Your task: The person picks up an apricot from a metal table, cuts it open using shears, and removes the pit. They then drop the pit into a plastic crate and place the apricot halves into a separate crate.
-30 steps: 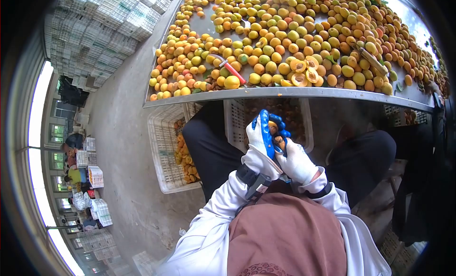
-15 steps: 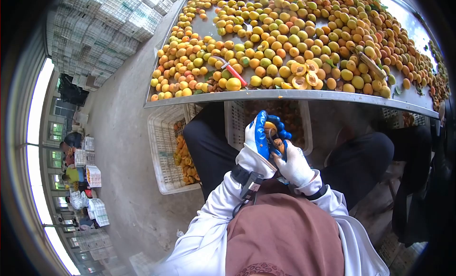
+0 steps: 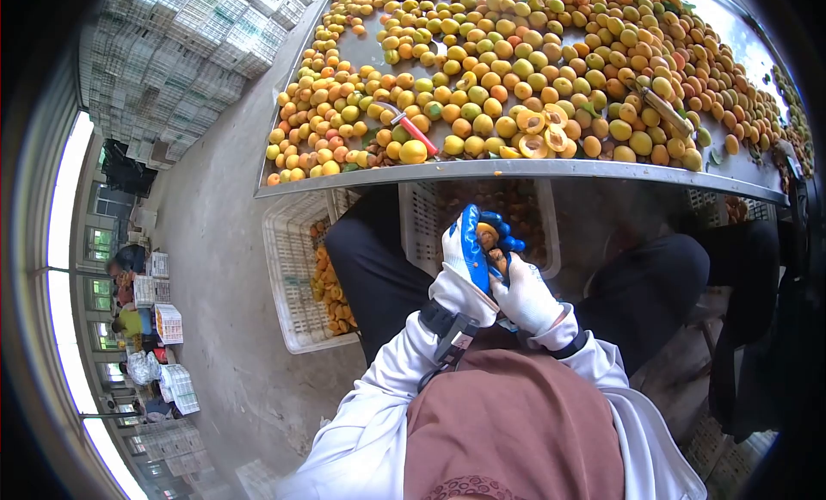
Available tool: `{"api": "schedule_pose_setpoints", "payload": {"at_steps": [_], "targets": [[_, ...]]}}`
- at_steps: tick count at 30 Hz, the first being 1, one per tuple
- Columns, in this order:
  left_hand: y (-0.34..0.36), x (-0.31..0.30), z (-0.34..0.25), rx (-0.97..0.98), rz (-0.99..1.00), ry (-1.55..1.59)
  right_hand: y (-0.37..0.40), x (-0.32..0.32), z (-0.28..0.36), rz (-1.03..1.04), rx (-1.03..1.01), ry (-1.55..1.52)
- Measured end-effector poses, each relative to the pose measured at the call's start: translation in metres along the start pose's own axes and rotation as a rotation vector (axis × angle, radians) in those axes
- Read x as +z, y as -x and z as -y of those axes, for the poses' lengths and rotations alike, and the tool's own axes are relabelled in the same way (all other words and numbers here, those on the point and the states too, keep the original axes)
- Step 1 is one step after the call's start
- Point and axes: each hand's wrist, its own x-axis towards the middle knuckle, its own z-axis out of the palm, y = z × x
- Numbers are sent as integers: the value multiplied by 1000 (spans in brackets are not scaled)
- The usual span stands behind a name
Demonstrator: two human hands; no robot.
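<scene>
My left hand (image 3: 465, 249), in a white glove with a blue coated palm, is raised over my lap with its fingers curled round an apricot (image 3: 487, 233). The fruit's yellow-orange flesh shows between the blue fingers. My right hand (image 3: 527, 295), gloved in white, is closed against the left one. A small brownish piece (image 3: 497, 259) shows at its fingertips, close to the apricot; I cannot tell what it is. Above both hands, the metal table (image 3: 551, 169) carries a wide spread of whole apricots (image 3: 516, 67). Several opened apricot halves (image 3: 533, 145) lie near its front edge.
A red-handled curved knife (image 3: 416, 133) and a wooden-handled tool (image 3: 667, 113) lie among the fruit. Below the table stand a white crate (image 3: 288, 280) with apricot pieces and another crate (image 3: 418, 220) between my knees. Stacked crates (image 3: 181, 52) and people (image 3: 129, 285) are at left.
The dark curved metal piece seen between my hands earlier no longer shows. Both hands stay together in nearly the same place; the view has shifted slightly.
</scene>
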Motion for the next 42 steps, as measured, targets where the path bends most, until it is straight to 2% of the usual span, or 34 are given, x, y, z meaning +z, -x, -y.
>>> {"api": "schedule_pose_setpoints", "payload": {"at_steps": [4, 6, 7, 9, 11, 17, 19, 20, 22, 24, 26, 30, 32, 35, 39, 41, 42], "targets": [[5, 2, -4, 11, -19, -71, -3, -3, -8, 72, -8, -24], [0, -6, -2, 35, 2, -107, -5, 0, -13, 152, -18, -236], [-2, -10, -1, 58, 23, -145, -5, -1, -16, 152, -19, -234], [2, -6, -8, 32, 14, -131, -5, -8, -8, 295, 129, -514], [8, -4, -15, 7, 4, -116, -5, -10, -8, 318, 143, -501], [11, -5, -26, 3, 163, -160, -3, -18, -3, 300, 186, -461], [12, 0, -27, -163, 240, 116, -3, -14, -4, 224, 149, -412], [10, -2, -23, -161, 242, 117, -2, -6, -9, 224, 146, -409], [4, -8, -10, -33, 194, 98, -1, 9, -18, -17, -106, -118], [3, -5, -7, 14, 168, 42, 3, 3, 0, -23, -69, -46], [7, -1, -9, 16, 84, -66, 3, -2, 10, 72, 70, 107], [9, 1, -9, 51, 20, -161, 1, -4, -7, 118, -7, -82], [13, 2, -10, 66, 26, -178, -1, -6, -7, 251, 112, -354], [15, 2, -9, 145, 46, -223, 0, -13, -1, 334, 209, -523], [12, -4, -4, 292, 57, -276, 1, -6, -9, 381, 189, -547], [10, -3, -7, 223, 86, -251, 5, 10, -15, 140, -50, -327], [10, -2, -10, 151, 113, -227, 4, 10, -16, 140, -50, -325]]}}
